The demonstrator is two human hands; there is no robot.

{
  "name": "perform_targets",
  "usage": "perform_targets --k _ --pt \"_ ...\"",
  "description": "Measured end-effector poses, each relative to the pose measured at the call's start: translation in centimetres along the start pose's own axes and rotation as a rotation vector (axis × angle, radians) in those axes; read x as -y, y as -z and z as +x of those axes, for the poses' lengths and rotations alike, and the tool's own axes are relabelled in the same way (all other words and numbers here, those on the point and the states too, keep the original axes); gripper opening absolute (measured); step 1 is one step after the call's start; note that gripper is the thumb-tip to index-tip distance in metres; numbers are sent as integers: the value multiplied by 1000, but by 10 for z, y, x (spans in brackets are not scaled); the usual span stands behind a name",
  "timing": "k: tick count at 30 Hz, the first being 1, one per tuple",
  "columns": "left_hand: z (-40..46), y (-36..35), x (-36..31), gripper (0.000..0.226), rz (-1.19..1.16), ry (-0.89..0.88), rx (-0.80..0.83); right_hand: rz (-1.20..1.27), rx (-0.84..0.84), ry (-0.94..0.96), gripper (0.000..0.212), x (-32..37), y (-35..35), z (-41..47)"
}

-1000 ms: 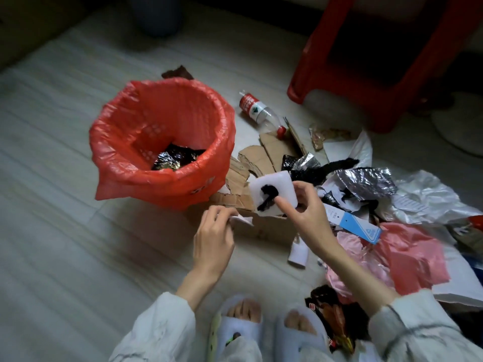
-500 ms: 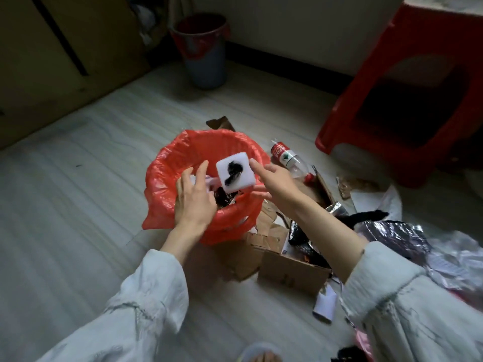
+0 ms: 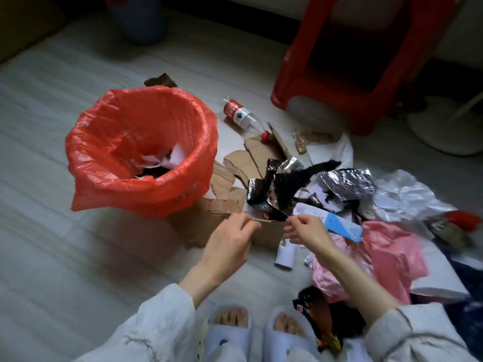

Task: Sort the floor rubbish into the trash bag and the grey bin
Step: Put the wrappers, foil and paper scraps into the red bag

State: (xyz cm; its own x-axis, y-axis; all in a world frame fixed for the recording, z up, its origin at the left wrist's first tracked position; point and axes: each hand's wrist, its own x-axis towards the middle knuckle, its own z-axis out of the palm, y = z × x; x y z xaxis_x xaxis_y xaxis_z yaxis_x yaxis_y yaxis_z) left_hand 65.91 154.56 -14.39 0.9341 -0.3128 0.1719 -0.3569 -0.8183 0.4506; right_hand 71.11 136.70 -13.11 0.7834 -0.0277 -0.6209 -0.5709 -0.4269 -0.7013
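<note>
The red trash bag (image 3: 141, 150) lines a basket on the floor at the left; white scraps (image 3: 167, 158) lie inside it on dark wrappers. The grey bin (image 3: 138, 19) stands far back, dim. My left hand (image 3: 230, 241) and my right hand (image 3: 305, 228) hover side by side over a small cardboard box (image 3: 266, 233) right of the bag. Their fingers are loosely curled and I see nothing held in either. The left fingertips are at the box's near rim. Black and silver foil wrappers (image 3: 282, 189) fill the box.
A plastic bottle (image 3: 243, 116) and torn cardboard (image 3: 256, 152) lie behind the box. Silver foil (image 3: 345, 181), a blue-white carton (image 3: 339, 226), a pink bag (image 3: 386, 254), a white roll (image 3: 285, 254) and a snack wrapper (image 3: 321, 314) spread to the right. A red stool (image 3: 360, 64) stands behind.
Both hands carried the white pieces over the red bag, let them go, and came back down to the cardboard box. White scraps now lie in the bag.
</note>
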Motion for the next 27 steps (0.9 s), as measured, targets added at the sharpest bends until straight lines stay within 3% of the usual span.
perform_targets --k 3,6,9,11,15,16,18,20,23,27 --pt "-17 -48 -3 33 14 -40 294 -456 28 71 28 -46 -3 10" --pt "-18 -86 -13 61 64 -59 506 -970 107 188 34 -88 -1 13" --pt "-12 -113 -26 53 119 -84 721 -1312 -41 331 26 -130 11 17" --pt "-6 -131 -28 58 127 -100 733 -1347 -134 407 24 -146 20 16" --pt "-1 -160 -31 58 240 -117 794 -1375 -136 323 24 -160 36 24" --pt "0 -161 -30 54 272 -103 803 -1383 -144 276 31 -159 39 28" --pt "-4 -163 -26 48 280 -143 690 -1376 -53 150 74 -154 41 36" --pt "-12 -164 -20 42 267 -172 619 -1329 1 131 83 -152 39 48" --pt "-22 -160 -17 42 270 -231 564 -1253 46 140 70 -149 28 58" --pt "-15 -156 -21 48 302 -184 537 -1176 -9 185 34 -155 16 56"
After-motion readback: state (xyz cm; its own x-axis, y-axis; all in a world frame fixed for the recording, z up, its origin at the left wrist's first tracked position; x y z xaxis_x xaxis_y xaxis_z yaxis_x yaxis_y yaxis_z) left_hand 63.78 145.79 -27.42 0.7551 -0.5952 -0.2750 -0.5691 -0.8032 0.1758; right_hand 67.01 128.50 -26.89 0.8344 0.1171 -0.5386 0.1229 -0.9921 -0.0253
